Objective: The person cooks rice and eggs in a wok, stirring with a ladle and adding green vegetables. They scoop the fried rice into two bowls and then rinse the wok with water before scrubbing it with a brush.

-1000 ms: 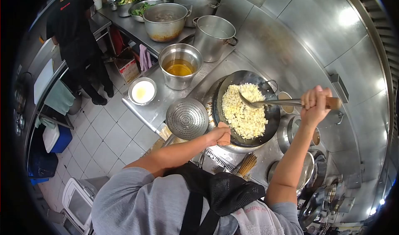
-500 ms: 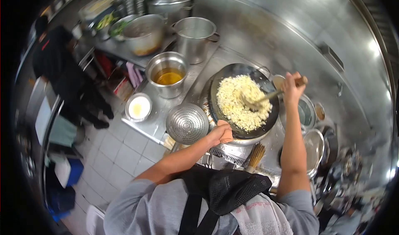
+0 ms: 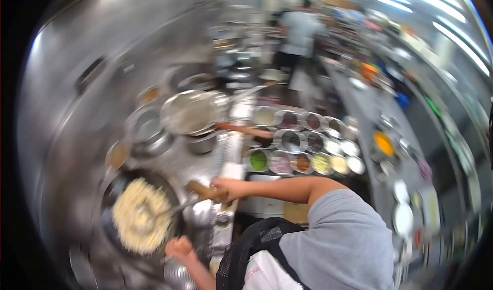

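Note:
My right hand (image 3: 229, 188) is closed around the wooden handle of a ladle (image 3: 197, 190). The ladle's metal shaft slants down to the left, its head among the pale yellow fried rice (image 3: 141, 215). The rice lies in a black wok (image 3: 163, 181) at lower left. At the wok's near right rim, my left hand (image 3: 181, 248) is balled into a fist. Blur hides most of what it grips; the earlier frame shows a folded orange-pink cloth there.
A round strainer (image 3: 190, 113) rests above the wok, beside a water-filled bowl (image 3: 148, 127). Several seasoning tins, one with green bits (image 3: 258, 160), stand ahead of my right arm. A person (image 3: 299, 33) stands in the far aisle. A long counter (image 3: 362, 136) runs along the right.
My view has swung to the right, so the wok now appears at lower left and the seasoning tins show. My right hand still holds the ladle in the rice; my left stays by the rim.

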Demonstrator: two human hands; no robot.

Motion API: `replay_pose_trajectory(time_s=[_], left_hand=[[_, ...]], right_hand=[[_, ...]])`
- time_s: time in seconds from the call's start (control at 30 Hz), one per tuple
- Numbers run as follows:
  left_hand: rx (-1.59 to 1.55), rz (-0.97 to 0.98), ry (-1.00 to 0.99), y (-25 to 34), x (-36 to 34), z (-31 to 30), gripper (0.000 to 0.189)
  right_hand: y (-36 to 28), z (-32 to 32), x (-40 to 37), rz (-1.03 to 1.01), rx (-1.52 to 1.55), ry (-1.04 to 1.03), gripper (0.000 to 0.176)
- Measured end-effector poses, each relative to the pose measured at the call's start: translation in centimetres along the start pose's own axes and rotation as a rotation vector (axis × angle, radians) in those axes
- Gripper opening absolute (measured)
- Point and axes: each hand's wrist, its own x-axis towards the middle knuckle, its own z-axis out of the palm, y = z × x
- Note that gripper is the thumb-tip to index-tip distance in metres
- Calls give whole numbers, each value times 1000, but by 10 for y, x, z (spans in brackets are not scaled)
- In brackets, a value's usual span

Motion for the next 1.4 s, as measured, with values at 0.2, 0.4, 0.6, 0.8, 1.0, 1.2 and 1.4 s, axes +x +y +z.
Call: replay_pose_trajectory(time_s=[0.2,0.4,0.6,0.8,1.0,1.2,1.4], left_hand=[[291,265,438,-20,-25,78,50],[119,145,121,-2,-30,82,48],[235,23,192,17,-7,-21,19],[237,59,429,8,-13,4,21],[-335,-299,-408,-3,-26,25,27],[107,83,-7,-102,-165,107,68],[-62,22,133,-163,-256,96,74]], right_hand=[[62,23,-461,1112,-104,-669,42],[-35,-2,-623,2106,312,-165,22],[26,3,-547,1449,264,-24,32],[60,-54,-368,1043,203,-162,32],[154,-71,-347,787,62,-312,33],[167,-56,-326,880,493,-401,32],[101,-13,-182,1048,1137,-593,54]])
